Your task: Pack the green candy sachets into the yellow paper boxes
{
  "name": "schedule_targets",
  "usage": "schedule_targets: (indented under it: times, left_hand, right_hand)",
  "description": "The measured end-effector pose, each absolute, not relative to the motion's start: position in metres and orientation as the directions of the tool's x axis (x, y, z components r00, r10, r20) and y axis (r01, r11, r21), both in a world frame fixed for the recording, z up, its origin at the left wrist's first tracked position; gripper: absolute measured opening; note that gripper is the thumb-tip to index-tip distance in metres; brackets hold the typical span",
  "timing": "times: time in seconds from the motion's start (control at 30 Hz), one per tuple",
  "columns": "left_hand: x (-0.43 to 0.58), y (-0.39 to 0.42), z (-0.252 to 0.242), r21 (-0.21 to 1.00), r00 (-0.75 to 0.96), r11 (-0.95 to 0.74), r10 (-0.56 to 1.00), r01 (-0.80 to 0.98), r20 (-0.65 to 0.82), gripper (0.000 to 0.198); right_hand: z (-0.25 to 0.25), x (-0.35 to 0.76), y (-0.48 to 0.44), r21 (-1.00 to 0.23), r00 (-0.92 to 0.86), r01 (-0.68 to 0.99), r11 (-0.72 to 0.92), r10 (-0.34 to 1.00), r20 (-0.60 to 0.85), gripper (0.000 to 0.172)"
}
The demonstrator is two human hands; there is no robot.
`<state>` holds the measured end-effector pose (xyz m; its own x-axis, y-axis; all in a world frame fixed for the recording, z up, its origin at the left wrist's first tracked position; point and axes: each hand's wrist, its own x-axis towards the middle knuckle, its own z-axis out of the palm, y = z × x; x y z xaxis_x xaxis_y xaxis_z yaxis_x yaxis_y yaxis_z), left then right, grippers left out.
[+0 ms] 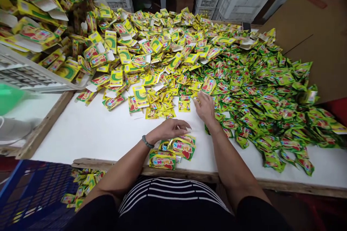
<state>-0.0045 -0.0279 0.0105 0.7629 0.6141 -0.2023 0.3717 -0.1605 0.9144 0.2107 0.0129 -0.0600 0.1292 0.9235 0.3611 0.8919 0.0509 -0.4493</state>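
My left hand [173, 129], with a dark beaded bracelet at its wrist, hovers over several flat yellow-green boxes [162, 160] at the table's front edge. Its fingers are apart and nothing shows between them. My right hand [205, 107] reaches to the edge of the pile, its fingertips bent at a small yellow packet [195, 97]; a box with rounded graphics [208, 85] lies just beyond. Between the hands and the pile sit small yellow packets [184, 105]. Yellow cartons [140, 95] heap up at the left and middle, green packets [255, 108] at the right.
A white crate [54, 75] overflowing with yellow cartons leans at the left. Below it stands a blue basket [29, 187] holding packets. White crates [242, 1] are stacked behind the table, and a large cardboard box [322, 50] is at the right.
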Motion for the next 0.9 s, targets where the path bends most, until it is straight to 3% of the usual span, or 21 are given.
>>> schedule_targets:
  times: [0.1,0.17,0.27,0.37,0.47,0.53,0.67,0.77,0.9]
  left_hand:
    - [0.001,-0.015,0.014,0.739,0.543,-0.252,0.821,0.625,-0.179,0.023]
    - [0.008,-0.003,0.018,0.584,0.415,-0.257,0.897,0.77,-0.152,0.023]
    - [0.025,0.017,0.021,0.389,0.325,-0.265,0.941,0.882,-0.095,0.027]
    - [0.045,0.039,0.014,0.273,0.307,-0.281,0.95,0.92,-0.058,0.031]
    - [0.064,0.058,0.003,0.228,0.29,-0.273,0.956,0.935,-0.048,0.035]
    - [0.073,0.067,-0.003,0.208,0.278,-0.257,0.957,0.944,-0.08,0.042]
    - [0.081,0.076,-0.01,0.196,0.243,-0.216,0.961,0.957,-0.128,0.055]
    - [0.077,0.079,-0.013,0.233,0.241,-0.203,0.959,0.951,-0.149,0.043]
    - [0.064,0.078,-0.018,0.297,0.236,-0.184,0.96,0.937,-0.151,0.022]
  right_hand:
    - [-0.067,0.211,0.014,-0.217,-0.013,0.973,0.079,0.957,0.289,0.045]
    - [-0.066,0.212,0.011,-0.151,-0.05,0.984,0.097,0.955,0.292,0.044]
    - [-0.062,0.22,0.008,-0.171,-0.011,0.982,0.08,0.927,0.375,0.039]
    - [-0.057,0.231,0.004,-0.271,0.104,0.962,0.043,0.858,0.503,0.039]
    - [-0.054,0.234,-0.001,-0.363,0.162,0.93,0.055,0.827,0.539,0.037]
    - [-0.055,0.229,-0.004,-0.376,0.105,0.921,0.103,0.864,0.493,0.034]
    - [-0.059,0.216,-0.003,-0.243,-0.098,0.95,0.198,0.925,0.368,0.033]
    - [-0.061,0.216,0.003,-0.192,-0.014,0.978,0.085,0.938,0.345,0.035]
    - [-0.058,0.216,0.006,-0.292,0.072,0.956,0.036,0.934,0.35,0.029]
